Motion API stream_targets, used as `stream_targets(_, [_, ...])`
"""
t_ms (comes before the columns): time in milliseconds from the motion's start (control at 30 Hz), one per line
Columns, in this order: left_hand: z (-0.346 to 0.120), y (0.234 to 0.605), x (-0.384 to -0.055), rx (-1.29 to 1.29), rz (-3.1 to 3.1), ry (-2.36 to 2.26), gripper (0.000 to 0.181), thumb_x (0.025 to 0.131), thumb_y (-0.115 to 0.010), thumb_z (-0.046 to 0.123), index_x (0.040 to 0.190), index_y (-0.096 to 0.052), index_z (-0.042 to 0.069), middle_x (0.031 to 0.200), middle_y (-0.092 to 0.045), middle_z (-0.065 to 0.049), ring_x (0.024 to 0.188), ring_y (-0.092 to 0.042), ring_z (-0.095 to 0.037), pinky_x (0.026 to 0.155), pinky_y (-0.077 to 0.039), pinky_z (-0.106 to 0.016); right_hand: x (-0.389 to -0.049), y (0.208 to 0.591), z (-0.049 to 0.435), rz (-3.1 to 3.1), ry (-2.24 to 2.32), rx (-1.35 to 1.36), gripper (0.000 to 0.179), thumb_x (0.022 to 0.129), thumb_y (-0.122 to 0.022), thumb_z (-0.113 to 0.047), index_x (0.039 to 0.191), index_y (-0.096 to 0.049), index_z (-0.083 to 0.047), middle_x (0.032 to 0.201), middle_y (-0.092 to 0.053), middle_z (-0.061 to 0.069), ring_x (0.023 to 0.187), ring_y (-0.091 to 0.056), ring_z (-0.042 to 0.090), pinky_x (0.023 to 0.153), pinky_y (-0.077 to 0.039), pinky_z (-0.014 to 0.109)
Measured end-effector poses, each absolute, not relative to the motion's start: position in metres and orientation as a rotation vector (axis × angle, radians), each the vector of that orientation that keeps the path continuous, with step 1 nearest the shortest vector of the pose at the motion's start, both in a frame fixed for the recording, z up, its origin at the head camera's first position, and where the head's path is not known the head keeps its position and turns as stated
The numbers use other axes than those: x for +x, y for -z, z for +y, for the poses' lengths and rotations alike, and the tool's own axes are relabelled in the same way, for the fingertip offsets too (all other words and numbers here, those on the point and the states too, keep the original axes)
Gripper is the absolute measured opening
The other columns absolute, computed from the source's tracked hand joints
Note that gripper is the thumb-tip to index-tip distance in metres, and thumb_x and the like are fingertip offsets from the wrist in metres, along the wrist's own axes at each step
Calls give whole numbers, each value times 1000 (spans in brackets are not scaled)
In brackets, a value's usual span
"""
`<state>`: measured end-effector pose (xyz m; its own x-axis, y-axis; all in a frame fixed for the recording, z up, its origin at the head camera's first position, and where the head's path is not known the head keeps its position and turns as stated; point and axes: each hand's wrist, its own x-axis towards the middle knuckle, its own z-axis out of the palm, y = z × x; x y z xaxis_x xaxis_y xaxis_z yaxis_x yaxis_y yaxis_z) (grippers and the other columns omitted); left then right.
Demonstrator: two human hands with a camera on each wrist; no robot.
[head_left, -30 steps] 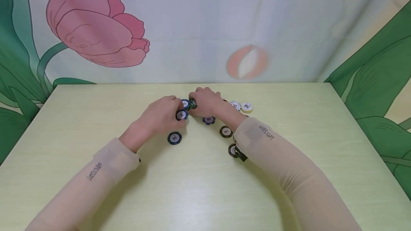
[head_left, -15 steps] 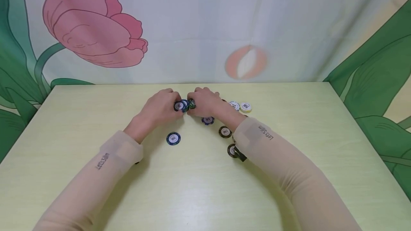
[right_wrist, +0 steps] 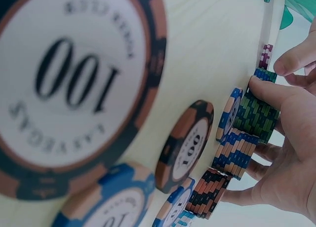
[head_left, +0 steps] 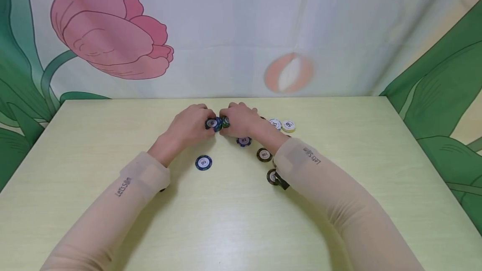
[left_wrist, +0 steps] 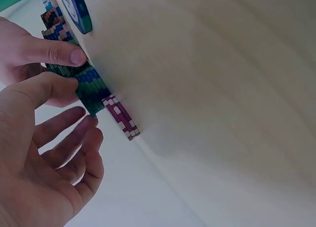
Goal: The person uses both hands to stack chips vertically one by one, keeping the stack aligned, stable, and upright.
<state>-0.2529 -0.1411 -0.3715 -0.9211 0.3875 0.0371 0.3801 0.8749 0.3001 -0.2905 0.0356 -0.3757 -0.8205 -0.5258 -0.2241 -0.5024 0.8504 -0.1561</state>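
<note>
My left hand (head_left: 189,124) pinches blue-green poker chips (head_left: 212,123) between thumb and fingers at the far middle of the table. In the left wrist view, its thumb and fingertips lie about the end of a blue-green chip stack (left_wrist: 91,89). Close on the right, my right hand (head_left: 242,120) holds a stack of green chips (right_wrist: 256,113), the thumb on its near side and the fingers behind. Both stacks sit side by side. A loose blue 50 chip (head_left: 203,162) lies flat nearer me. My palms hide part of the row in the head view.
A maroon-and-white stack (left_wrist: 121,117) stands beyond the left hand. Blue-and-tan (right_wrist: 234,153) and brown-and-black (right_wrist: 207,192) stacks stand right of the green one. White-faced chips (head_left: 288,126) lie right, loose 100 chips (head_left: 264,154) nearer me. A printed curtain (head_left: 211,32) hangs behind the table.
My left hand has moved away from me with its chip, from in front of the stack to level with it. The right hand has stayed in place on the green chips.
</note>
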Motion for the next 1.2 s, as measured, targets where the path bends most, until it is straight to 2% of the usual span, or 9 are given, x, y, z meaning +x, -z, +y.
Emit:
stream_targets(167, [-144,369,-250,536,3020,-484,40,90,-79,20,121,-68,-1,110,-66,-15,94,-59,-29,86,-51,-42,-290,374,35,2760,142,-787,49,97,-69,-45,140,-59,-23,132,-55,7,115,-50,28,93,-45,58])
stream_targets(433, [-146,369,-251,488,3014,-516,28,89,-82,21,107,-73,2,96,-71,-10,84,-57,-25,78,-47,-38,-289,373,35,2758,150,-784,50,97,-69,-45,141,-59,-23,132,-54,7,114,-49,27,92,-45,56])
stream_targets(867, [-143,371,-253,498,3013,-537,27,91,-80,19,110,-73,1,102,-72,-12,87,-59,-27,83,-49,-39,-290,375,35,2763,159,-789,48,97,-69,-44,140,-60,-24,131,-55,7,112,-49,28,90,-45,56])
stream_targets(1200, [-142,370,-253,518,3028,-520,26,91,-80,19,109,-73,1,99,-72,-12,85,-59,-26,81,-49,-39,-290,375,35,2762,141,-784,48,97,-69,-45,140,-59,-24,131,-55,7,112,-49,28,89,-46,55])
